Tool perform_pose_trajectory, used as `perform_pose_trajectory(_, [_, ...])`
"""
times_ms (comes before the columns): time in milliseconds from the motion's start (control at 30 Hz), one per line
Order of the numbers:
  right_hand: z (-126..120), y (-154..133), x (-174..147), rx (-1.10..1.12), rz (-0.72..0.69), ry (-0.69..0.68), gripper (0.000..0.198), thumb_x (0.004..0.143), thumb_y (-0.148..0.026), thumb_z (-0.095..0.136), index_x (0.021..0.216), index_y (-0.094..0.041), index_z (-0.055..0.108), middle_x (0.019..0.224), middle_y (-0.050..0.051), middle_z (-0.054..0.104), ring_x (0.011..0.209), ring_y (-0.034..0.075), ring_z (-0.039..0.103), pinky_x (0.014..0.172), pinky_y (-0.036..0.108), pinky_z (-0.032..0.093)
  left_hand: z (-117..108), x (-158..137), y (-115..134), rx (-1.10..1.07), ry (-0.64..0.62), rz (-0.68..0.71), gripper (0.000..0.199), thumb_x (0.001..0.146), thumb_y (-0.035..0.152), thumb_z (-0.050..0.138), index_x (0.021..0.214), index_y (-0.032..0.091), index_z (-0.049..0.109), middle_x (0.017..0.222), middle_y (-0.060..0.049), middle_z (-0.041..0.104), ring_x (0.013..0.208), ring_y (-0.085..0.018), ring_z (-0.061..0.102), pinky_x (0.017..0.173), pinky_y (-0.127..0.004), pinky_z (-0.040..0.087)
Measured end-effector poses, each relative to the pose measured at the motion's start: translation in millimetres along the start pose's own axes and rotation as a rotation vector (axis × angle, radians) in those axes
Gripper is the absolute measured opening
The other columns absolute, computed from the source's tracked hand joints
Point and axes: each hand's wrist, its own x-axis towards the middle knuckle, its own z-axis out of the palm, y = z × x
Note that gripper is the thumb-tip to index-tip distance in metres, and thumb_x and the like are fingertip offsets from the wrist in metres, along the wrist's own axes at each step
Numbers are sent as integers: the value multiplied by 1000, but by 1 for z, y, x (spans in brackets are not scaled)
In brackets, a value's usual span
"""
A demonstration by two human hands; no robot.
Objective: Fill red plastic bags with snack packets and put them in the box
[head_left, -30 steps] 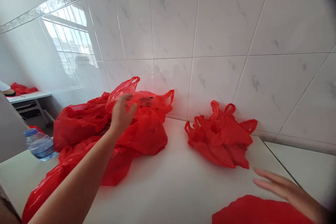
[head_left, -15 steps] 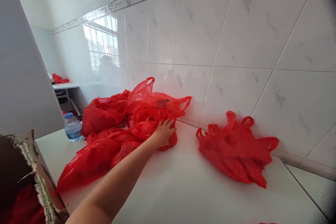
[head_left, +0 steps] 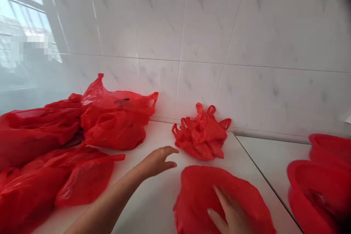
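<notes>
My left hand (head_left: 159, 161) is raised over the white table (head_left: 148, 204), thumb and fingers apart, holding nothing. Just past its fingertips lies a small crumpled pile of red plastic bags (head_left: 204, 137) against the wall. At the bottom, my right hand (head_left: 231, 214) is somewhat blurred, its fingers spread over a bulging red plastic bag (head_left: 192, 201). It appears to touch that bag, though part of the hand is cut off by the frame. Filled red bags (head_left: 115, 128) stand in a heap to the left of my left hand.
Two red tubs (head_left: 298, 179) stand at the right edge, one behind the other. A dark seam (head_left: 260, 172) divides the tabletop near the right. The white tiled wall (head_left: 203, 33) borders the back of the table, and a window is reflected in it at the left.
My view has swung to the right. My left hand has come off the heap of filled bags. My right hand, a bulging red bag and the tubs have come into sight.
</notes>
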Motion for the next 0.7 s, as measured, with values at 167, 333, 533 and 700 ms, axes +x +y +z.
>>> perform_pose_trajectory(167, [-34, -21, 11, 196, -99, -18, 61, 87, -47, 43, 143, -23, 40, 151, 5, 30, 137, 24, 31, 107, 42, 38, 27, -2, 50, -429, -127, 107, 94, 63, 50, 78, 144, 30, 35, 151, -10, 34, 134, -30, 39, 106, -42, 39])
perform_pose_trajectory(333, [-35, -1, 15, 160, -119, 74, 48, 85, -32, 49, 133, -29, 53, 147, 1, 37, 135, 22, 35, 107, 41, 39, 52, -4, 42, -155, -242, 1, 84, 60, 30, 80, 137, 34, 45, 151, -8, 35, 138, -36, 28, 107, -53, 34])
perform_pose_trajectory(533, [-25, 24, 25, -33, -154, 151, 47, 85, -24, 47, 130, -18, 57, 142, 7, 45, 133, 26, 37, 108, 44, 36, 29, 27, 43, -333, -176, 11, 56, 75, 50, 67, 125, 28, 57, 126, -6, 61, 115, -27, 56, 100, -42, 44])
perform_pose_trajectory(700, [-9, 24, 27, -56, -243, 186, 47, 83, -17, 43, 127, -22, 60, 134, 6, 53, 125, 27, 45, 103, 44, 39, 48, 105, 91, -119, 1, 287, 37, 86, 39, 58, 121, 28, 61, 145, -4, 44, 137, -27, 33, 112, -46, 29])
